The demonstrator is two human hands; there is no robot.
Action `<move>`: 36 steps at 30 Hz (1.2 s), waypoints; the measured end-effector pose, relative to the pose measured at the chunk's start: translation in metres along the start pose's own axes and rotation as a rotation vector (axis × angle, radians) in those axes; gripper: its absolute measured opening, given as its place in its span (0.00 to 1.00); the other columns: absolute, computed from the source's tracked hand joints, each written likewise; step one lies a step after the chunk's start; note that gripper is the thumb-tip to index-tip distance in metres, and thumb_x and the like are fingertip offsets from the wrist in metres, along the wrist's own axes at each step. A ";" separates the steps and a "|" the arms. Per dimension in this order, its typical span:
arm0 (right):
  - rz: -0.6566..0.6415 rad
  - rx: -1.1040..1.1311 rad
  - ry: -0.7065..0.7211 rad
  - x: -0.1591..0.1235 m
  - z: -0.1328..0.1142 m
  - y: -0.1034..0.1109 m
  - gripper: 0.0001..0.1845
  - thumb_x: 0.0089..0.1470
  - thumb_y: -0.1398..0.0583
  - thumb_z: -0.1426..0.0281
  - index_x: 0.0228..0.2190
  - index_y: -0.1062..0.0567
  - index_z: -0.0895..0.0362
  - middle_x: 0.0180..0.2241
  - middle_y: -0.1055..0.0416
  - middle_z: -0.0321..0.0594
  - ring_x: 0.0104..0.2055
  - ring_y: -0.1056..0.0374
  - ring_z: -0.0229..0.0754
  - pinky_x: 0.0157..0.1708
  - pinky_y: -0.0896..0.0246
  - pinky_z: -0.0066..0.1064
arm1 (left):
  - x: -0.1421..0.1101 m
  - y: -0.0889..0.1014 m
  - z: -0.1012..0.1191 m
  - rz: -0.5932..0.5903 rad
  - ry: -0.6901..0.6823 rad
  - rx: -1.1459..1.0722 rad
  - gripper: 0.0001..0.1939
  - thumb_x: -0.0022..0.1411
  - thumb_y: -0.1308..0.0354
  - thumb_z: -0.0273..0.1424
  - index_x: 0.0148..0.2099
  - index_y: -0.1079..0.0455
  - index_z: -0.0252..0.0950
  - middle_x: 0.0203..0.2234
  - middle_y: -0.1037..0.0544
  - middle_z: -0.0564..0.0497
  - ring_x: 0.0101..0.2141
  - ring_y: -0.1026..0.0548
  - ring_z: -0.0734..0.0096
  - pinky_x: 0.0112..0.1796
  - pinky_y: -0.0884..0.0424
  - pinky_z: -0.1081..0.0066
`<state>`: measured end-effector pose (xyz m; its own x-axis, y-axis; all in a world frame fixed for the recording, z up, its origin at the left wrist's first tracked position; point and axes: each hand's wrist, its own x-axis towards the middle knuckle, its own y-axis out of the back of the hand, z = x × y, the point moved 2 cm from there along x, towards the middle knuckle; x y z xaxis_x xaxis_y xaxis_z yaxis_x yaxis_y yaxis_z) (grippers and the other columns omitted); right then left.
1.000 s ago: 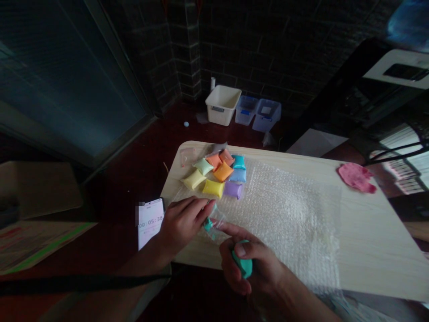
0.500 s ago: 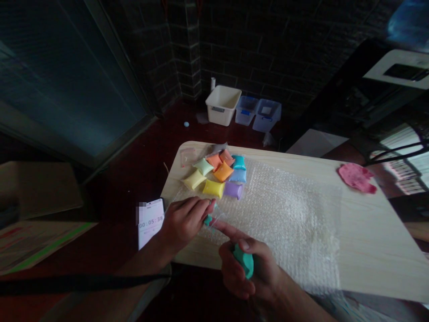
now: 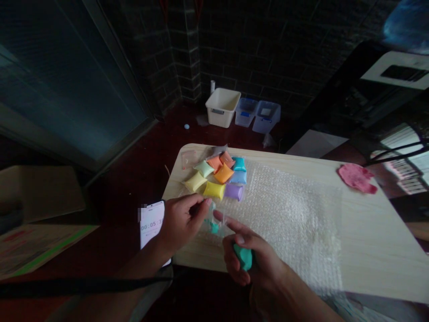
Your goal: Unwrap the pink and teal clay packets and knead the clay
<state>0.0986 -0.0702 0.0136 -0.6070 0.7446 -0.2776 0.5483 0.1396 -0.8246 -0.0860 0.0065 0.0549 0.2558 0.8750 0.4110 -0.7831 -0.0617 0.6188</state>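
My left hand [image 3: 182, 220] pinches the top of a small clear plastic bag [image 3: 218, 219] between thumb and fingertips. Bits of teal clay [image 3: 213, 227] cling inside or on the bag. In my right hand [image 3: 259, 252], a lump of green modelling clay [image 3: 244, 258] is gripped between the thumb and curled fingers. The right index finger stretches out to the bag; whether it touches the film I cannot tell. Just beyond the left fingertips lie several filled clay packets, among them a yellow packet [image 3: 214, 190] and a purple packet [image 3: 233, 192].
Bubble wrap [image 3: 288, 214] covers the middle of the wooden table [image 3: 378, 241]. A flattened pink clay piece [image 3: 357, 178] lies at the far right. A phone [image 3: 151, 226] showing a timer is beside the left wrist. Storage bins [image 3: 221, 109] stand on the floor behind; a cardboard box [image 3: 50, 192] is at left.
The bag now hangs lower and more spread out below my left fingers, its teal bits shifted down. My right index finger has drawn slightly up along it. The green lump stays held.
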 end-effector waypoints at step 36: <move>0.225 0.144 -0.007 0.010 0.012 0.001 0.15 0.55 0.33 0.63 0.42 0.21 0.59 0.20 0.26 0.33 0.13 0.35 0.34 0.13 0.41 0.24 | -0.011 -0.034 0.001 -0.261 0.460 -0.529 0.19 0.67 0.40 0.45 0.30 0.30 0.36 0.18 0.30 0.57 0.19 0.32 0.76 0.20 0.35 0.77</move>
<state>0.0861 -0.0700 0.0045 -0.4834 0.7417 -0.4650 0.5827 -0.1238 -0.8032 -0.0610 -0.0012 0.0301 0.2988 0.9492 -0.0985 -0.9272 0.3132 0.2056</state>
